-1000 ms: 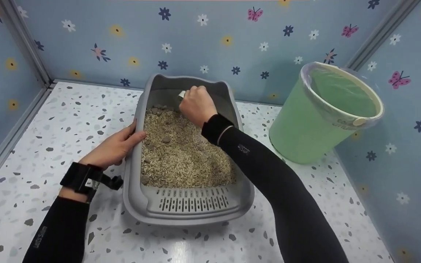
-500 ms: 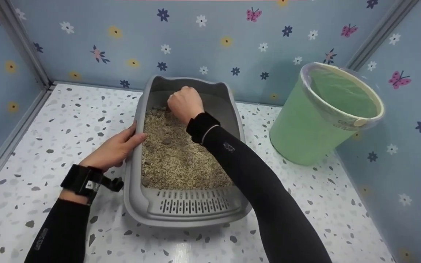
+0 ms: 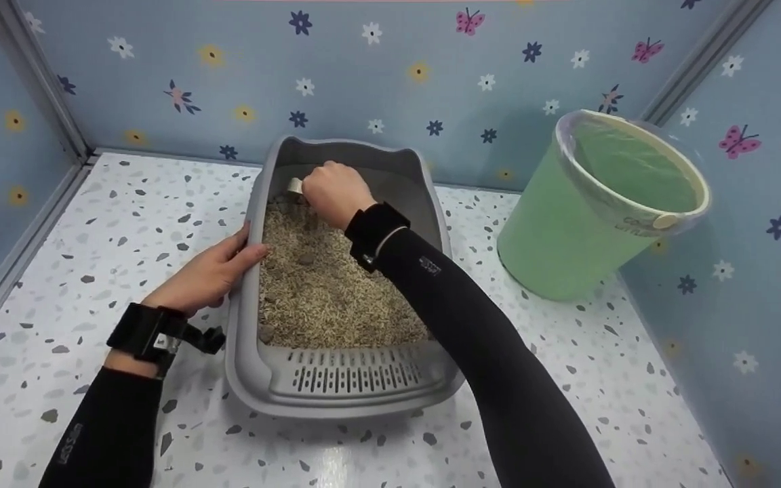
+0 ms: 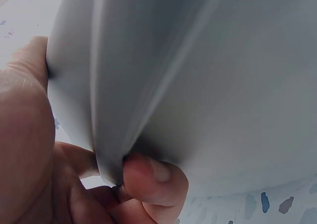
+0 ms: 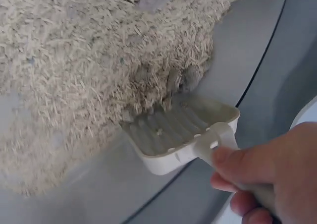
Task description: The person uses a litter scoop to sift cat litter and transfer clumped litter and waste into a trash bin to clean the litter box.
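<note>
right hand [image 3: 337,193] grips ribbed cream plastic scoop [image 5: 181,135], front edge dug into grainy beige litter [image 3: 326,285] at far end of tray | left hand [image 3: 209,274] pinches smooth grey tray [image 3: 346,390] by left rim | round green bin [image 3: 567,230] on speckled floor [image 3: 92,230], right of tray

A white speckled worktop [image 3: 126,224] carries a grey litter tray [image 3: 343,396] at its middle. A green bin [image 3: 567,230] stands at the far right, apart from the tray.
</note>
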A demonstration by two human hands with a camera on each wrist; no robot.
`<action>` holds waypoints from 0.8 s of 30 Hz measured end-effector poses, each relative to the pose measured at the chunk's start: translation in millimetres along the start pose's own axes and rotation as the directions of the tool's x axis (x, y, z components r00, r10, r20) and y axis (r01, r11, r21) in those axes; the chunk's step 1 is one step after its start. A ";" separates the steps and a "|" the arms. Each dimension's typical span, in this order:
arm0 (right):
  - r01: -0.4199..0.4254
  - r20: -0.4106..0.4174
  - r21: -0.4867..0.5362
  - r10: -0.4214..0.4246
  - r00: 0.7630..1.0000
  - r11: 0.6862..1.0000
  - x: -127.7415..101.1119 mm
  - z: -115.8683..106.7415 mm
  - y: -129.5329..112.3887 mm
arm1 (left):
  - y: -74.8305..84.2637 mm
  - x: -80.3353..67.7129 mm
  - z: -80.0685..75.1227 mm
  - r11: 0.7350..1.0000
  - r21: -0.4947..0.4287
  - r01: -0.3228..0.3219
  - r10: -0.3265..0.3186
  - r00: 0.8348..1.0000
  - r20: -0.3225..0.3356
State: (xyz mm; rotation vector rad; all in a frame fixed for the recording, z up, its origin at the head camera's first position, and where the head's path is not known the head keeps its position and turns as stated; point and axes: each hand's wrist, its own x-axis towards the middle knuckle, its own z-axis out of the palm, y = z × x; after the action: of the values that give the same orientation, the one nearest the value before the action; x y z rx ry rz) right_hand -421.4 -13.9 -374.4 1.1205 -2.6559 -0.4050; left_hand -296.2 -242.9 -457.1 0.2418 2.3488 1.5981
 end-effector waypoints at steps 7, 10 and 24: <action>0.012 -0.035 0.023 -0.011 0.999 1.000 -5.9 4.2 -0.2 | 2.5 -1.4 0.4 1.000 -0.012 0.012 -0.012 1.000 0.007; 0.046 -0.035 0.002 -0.046 0.998 0.999 -8.0 5.5 0.3 | 2.3 -0.7 1.2 1.000 -0.020 0.013 -0.012 1.000 0.012; 0.318 -0.127 -0.028 -0.318 0.939 0.948 -70.5 -8.7 -10.8 | 1.3 2.2 0.5 0.999 -0.017 0.031 -0.031 1.000 0.004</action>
State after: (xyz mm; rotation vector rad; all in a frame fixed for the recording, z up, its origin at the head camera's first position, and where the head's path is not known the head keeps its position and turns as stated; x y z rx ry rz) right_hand -363.4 28.6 -377.2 1.5258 -2.3626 -0.3818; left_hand -298.2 -241.3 -456.3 0.2034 2.3240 1.6016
